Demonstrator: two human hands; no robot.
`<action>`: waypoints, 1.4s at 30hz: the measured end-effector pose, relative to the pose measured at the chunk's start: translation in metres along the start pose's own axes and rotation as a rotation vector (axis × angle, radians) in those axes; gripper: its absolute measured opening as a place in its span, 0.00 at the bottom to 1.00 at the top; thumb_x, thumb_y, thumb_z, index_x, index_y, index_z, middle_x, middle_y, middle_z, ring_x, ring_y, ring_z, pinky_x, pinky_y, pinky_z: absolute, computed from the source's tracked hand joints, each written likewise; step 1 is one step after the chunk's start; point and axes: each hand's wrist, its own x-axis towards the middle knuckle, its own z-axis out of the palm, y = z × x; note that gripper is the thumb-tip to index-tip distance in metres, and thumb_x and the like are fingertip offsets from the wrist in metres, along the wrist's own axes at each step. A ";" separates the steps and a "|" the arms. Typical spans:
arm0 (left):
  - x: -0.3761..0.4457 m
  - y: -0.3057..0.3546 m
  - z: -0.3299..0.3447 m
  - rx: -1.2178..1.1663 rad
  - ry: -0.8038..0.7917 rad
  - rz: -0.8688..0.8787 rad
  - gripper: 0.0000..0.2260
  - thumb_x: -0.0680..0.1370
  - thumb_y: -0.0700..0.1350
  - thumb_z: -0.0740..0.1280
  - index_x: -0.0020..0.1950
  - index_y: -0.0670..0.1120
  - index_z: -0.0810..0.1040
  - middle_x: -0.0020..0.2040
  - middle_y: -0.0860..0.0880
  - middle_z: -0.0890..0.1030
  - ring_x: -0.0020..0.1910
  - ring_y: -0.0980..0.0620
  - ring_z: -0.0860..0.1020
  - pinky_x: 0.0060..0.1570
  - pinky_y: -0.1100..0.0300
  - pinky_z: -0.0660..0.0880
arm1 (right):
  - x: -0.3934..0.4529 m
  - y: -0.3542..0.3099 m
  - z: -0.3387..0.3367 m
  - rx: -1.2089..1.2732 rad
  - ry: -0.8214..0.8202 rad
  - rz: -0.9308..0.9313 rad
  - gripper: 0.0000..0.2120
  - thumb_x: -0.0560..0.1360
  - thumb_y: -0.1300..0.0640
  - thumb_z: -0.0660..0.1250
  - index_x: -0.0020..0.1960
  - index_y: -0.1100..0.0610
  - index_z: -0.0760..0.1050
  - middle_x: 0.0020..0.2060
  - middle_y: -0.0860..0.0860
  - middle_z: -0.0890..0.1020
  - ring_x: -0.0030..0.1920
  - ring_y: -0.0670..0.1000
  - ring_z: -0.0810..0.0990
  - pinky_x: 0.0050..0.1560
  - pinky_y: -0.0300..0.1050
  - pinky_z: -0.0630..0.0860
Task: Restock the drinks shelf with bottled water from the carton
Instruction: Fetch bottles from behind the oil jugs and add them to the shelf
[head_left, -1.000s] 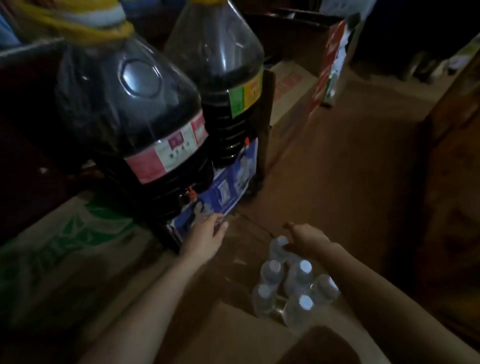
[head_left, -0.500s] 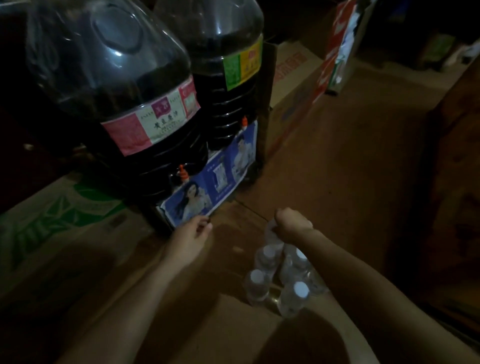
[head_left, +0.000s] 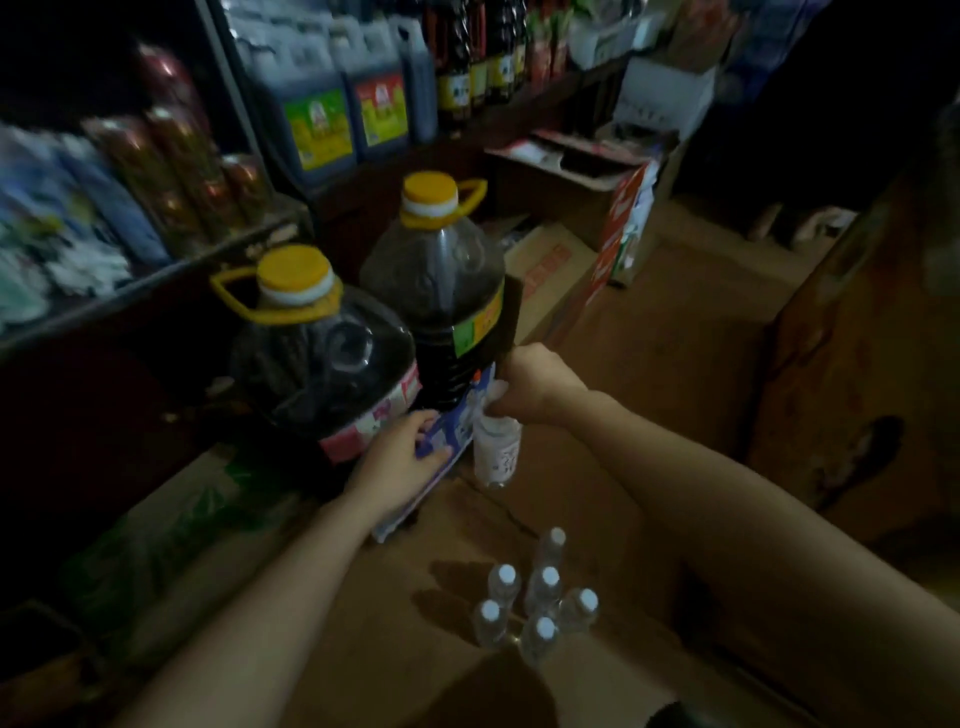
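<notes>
While the left hand (head_left: 402, 457) lay flat, bracing the printed box (head_left: 457, 426) at frame centre, the right hand's (head_left: 530, 387) grip pinched a water bottle (head_left: 496, 452) by its neck, lifted clear of the carton (head_left: 374, 597), likely for shelving.

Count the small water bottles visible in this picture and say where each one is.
7. One water bottle hangs from the right hand by its cap. Six stand in the carton. Others may be hidden.
</notes>
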 end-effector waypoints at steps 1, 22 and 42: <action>-0.002 0.023 -0.023 -0.015 0.003 0.008 0.29 0.74 0.51 0.71 0.73 0.49 0.66 0.67 0.51 0.73 0.64 0.53 0.73 0.60 0.60 0.71 | -0.005 -0.016 -0.029 0.021 0.005 -0.018 0.14 0.67 0.50 0.73 0.35 0.60 0.75 0.31 0.53 0.76 0.33 0.53 0.77 0.28 0.43 0.70; -0.095 0.222 -0.438 -0.556 0.381 0.049 0.16 0.67 0.36 0.77 0.52 0.45 0.81 0.47 0.50 0.84 0.42 0.58 0.82 0.42 0.63 0.78 | -0.070 -0.294 -0.307 0.461 0.102 -0.404 0.33 0.66 0.37 0.73 0.62 0.56 0.69 0.44 0.49 0.81 0.45 0.49 0.81 0.48 0.50 0.79; -0.055 0.116 -0.605 -0.539 0.730 0.052 0.20 0.67 0.40 0.77 0.56 0.46 0.76 0.50 0.47 0.83 0.45 0.57 0.81 0.42 0.66 0.75 | 0.060 -0.482 -0.236 0.621 0.059 -0.501 0.29 0.64 0.52 0.79 0.60 0.56 0.71 0.51 0.50 0.82 0.46 0.49 0.80 0.45 0.43 0.77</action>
